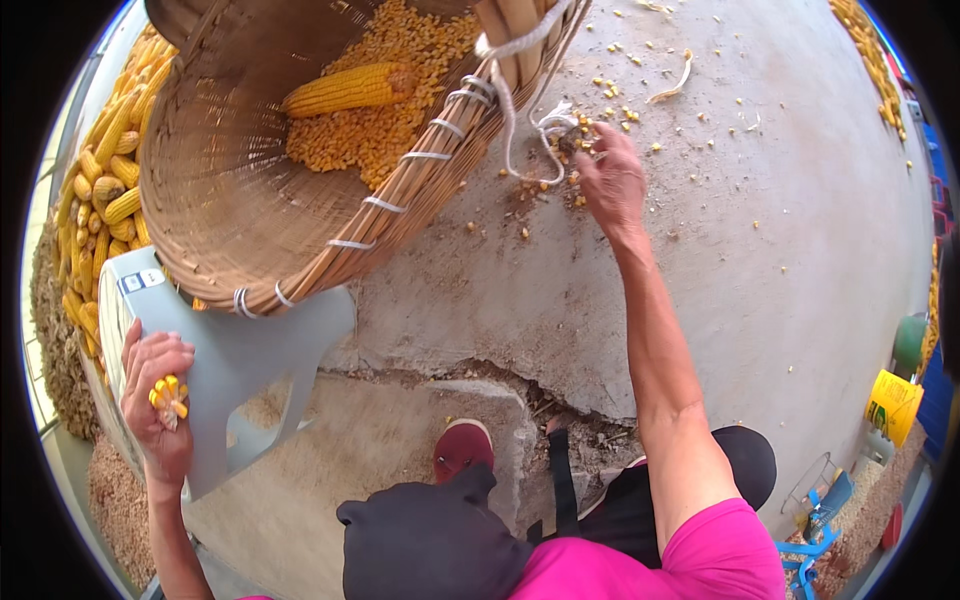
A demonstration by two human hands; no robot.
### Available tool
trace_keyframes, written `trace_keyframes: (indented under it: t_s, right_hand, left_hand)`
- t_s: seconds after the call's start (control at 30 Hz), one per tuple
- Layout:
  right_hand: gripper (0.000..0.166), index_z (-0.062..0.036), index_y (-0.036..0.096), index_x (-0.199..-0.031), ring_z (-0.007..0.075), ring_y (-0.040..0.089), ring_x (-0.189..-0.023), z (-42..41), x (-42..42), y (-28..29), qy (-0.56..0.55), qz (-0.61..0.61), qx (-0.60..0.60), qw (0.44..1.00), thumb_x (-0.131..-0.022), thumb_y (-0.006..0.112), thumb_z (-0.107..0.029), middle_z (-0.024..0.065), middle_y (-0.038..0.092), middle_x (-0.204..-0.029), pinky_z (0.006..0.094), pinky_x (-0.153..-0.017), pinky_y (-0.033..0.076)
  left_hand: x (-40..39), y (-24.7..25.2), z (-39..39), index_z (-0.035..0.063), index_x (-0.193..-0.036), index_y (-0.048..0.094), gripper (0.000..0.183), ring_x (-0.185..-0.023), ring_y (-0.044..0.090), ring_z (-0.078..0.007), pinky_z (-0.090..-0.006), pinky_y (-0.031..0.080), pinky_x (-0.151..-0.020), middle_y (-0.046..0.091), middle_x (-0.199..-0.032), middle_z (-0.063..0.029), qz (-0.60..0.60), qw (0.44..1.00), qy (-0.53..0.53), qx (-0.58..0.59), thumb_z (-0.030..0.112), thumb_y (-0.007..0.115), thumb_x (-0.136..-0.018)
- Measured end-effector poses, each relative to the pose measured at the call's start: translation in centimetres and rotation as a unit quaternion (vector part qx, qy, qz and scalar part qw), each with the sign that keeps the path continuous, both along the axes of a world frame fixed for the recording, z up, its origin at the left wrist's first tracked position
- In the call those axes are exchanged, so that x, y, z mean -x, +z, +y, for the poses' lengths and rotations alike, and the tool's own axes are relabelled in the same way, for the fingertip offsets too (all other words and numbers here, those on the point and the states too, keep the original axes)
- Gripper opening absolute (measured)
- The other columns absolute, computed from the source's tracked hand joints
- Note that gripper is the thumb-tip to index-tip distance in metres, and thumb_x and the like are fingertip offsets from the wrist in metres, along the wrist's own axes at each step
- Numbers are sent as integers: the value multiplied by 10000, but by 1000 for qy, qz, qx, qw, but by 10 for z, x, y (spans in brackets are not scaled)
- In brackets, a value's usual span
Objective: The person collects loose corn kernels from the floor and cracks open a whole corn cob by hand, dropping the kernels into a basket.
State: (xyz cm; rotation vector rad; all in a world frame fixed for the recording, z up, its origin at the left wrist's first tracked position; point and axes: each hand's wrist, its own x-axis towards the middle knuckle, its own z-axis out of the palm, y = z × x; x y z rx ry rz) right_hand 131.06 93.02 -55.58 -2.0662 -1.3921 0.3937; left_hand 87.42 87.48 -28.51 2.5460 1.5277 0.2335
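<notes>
Yellow corn kernels (168, 398) lie against the palm of my left hand (157, 397), which rests at the side of a grey plastic stool (247, 352). My right hand (611, 176) reaches down to the concrete floor, its fingers at a small dark clump (576, 142) among scattered kernels, beside a white rope (510, 127). Whether the fingers grip the clump cannot be told. A large woven basket (225, 187) leans at the upper left; inside it are loose kernels (352, 139) and one whole corn cob (349, 88).
Corn cobs (112, 187) are heaped at the far left. A cracked concrete step edge (480, 373) runs before my feet. A yellow bucket (895, 407), a green container (909, 341) and blue straps (806, 555) lie at the right. Loose kernels and a dry husk strip (675, 79) dot the floor.
</notes>
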Motion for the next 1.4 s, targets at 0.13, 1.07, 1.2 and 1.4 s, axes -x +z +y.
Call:
trace_keyframes:
  t_s: [0.13,1.07,1.2,1.4]
  right_hand:
    - [237,-95,653,-1024,222,614,-861,19,-2,-2,70,-45,42,996,-795,653,-154,102,615,-953,363,-794,498]
    - [219,-88,599,-1028,343,610,-925,-135,-133,112,313,-182,513,779,-811,568,-80,147,625,-977,411,-780,505]
    - [440,-87,559,-1215,309,606,-982,-92,-79,192,273,-27,205,940,-784,621,-25,158,590,-1176,377,-816,497]
    - [409,-86,563,-1242,193,546,-1108,111,65,375,276,-32,-253,927,-852,665,-159,79,589,-1224,330,-935,425]
  left_hand:
    - [1,-2,0,45,-839,571,82,-951,591,-267,-505,265,-1090,629,-869,-79,1,1000,4,0,29,549,-762]
    - [13,1,6,38,-869,610,144,-954,593,-289,-490,283,-1051,643,-895,-93,8,998,-45,37,77,564,-738]
    - [2,5,19,69,-826,613,159,-898,602,-250,-452,320,-1019,621,-830,-73,-42,997,-56,35,47,620,-669]
    - [16,8,15,110,-829,603,206,-890,592,-185,-421,334,-1013,605,-826,-8,-78,996,-38,38,31,652,-644]
